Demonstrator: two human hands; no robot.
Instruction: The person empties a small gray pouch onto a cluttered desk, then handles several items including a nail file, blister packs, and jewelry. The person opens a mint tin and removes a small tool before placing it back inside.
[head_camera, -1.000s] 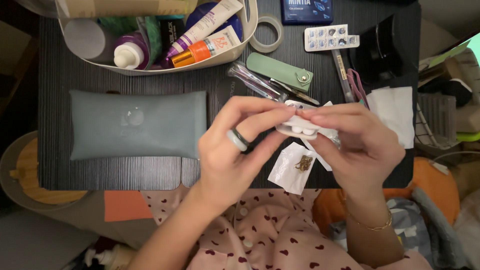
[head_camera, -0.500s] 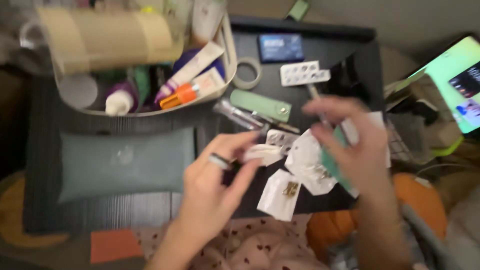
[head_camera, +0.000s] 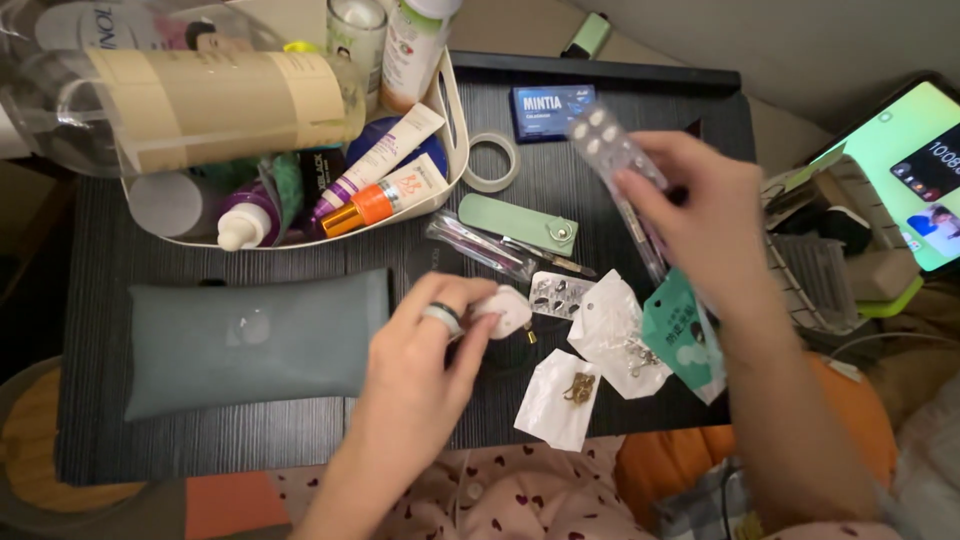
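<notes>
The left hand (head_camera: 425, 355) pinches a small white case (head_camera: 505, 308) between thumb and fingertips, low over the dark table (head_camera: 620, 90). The right hand (head_camera: 700, 215), raised above the table's far side, closes its fingers on a pill blister strip (head_camera: 605, 145).

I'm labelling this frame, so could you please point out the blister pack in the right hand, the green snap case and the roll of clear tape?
blister pack (head_camera: 603, 140), head view, on its foil middle.
green snap case (head_camera: 515, 222), head view, on its flat body.
roll of clear tape (head_camera: 470, 163), head view, on its left rim.
</notes>
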